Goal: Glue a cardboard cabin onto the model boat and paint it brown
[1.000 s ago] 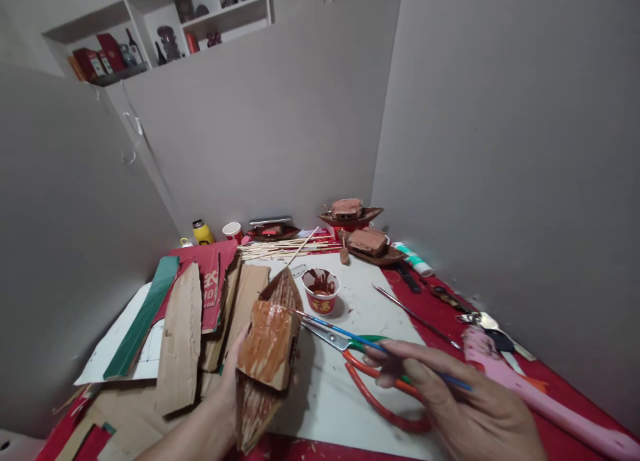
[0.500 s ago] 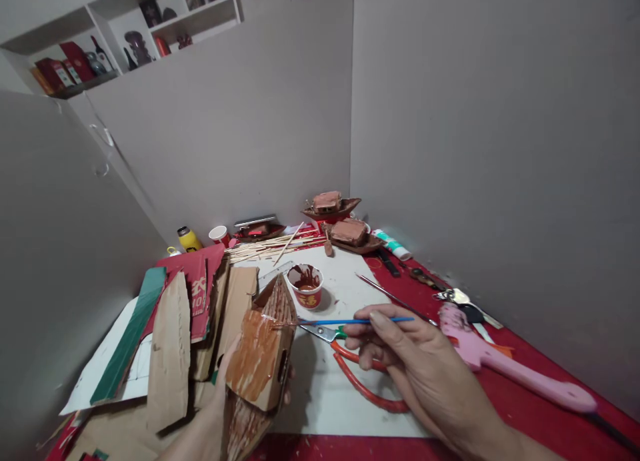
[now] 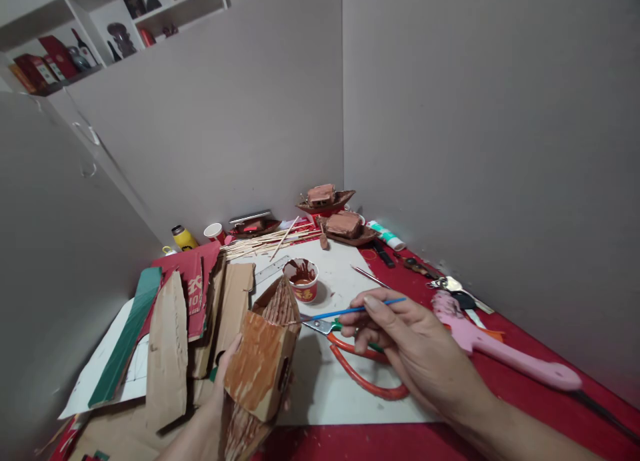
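Observation:
A cardboard model boat [image 3: 257, 361] is held up in my left hand [image 3: 227, 374], which grips it from the left and underneath. Streaky orange-brown paint covers its cabin roof, with bare cardboard showing through in places. Between the thumb and fingers of my right hand [image 3: 400, 334] is a thin blue paintbrush [image 3: 345, 311], its tip close to the boat's right side near the bow. Just beyond the bow stands a paper cup [image 3: 303, 289] with dark brown paint inside. Under my right hand lie orange-handled scissors [image 3: 357, 374].
Cardboard pieces [image 3: 167, 354] crowd the left. Thin wooden sticks [image 3: 265, 241] lie at the back, near two brown model boats [image 3: 345, 226]. A pink glue gun [image 3: 520, 361] and keys [image 3: 453, 284] are on the right. A steel ruler [image 3: 273, 269] lies behind the held boat.
The brush tip has come off the roof's upper edge and shifted right and slightly up, towards the boat's side. My left hand still holds the boat. The view has shifted slightly.

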`<state>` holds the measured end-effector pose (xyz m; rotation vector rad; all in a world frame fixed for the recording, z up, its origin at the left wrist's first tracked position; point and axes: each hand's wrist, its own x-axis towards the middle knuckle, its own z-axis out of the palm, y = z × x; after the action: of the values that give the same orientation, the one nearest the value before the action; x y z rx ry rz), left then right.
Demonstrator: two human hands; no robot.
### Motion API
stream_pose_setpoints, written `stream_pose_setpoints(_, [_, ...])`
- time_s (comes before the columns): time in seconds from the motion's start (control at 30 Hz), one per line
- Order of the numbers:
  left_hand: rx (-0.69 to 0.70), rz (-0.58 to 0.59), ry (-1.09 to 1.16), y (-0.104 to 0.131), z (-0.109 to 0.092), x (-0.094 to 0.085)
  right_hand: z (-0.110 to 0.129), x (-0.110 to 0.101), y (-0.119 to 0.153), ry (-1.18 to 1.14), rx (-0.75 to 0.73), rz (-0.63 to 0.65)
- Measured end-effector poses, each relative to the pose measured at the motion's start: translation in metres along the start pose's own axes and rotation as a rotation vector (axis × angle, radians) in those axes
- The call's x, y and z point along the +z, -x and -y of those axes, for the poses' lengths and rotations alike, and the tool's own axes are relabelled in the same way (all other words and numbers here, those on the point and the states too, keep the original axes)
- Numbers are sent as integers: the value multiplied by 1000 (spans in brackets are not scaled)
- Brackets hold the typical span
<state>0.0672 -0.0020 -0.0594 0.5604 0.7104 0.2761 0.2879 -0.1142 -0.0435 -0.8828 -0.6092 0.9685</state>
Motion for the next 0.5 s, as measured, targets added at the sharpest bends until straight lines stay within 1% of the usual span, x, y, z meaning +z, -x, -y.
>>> stream_pose_setpoints(0.07, [26,44,-40,2,-3,-2,0,-2,-2,0,4,14])
stream_pose_setpoints(0.17, [95,151,-29,0,-4,-13,3,-1,-3,-35,-14,-19])
stream_pose_setpoints(0.23, [77,252,-34,-4,-4,-24,6,1,-3,-74,-22,-47])
stream_pose_setpoints(0.33, [22,369,-62,-12,-5,-35,7,3,-1,-97,18,-17])
stream_pose_setpoints(0.43, [1,413,-91,-14,-5,-36,2,2,1,-69,70,19])
stream_pose_setpoints(0.5, [31,415,-99,-12,-2,-34,-1,0,0,-39,84,27])
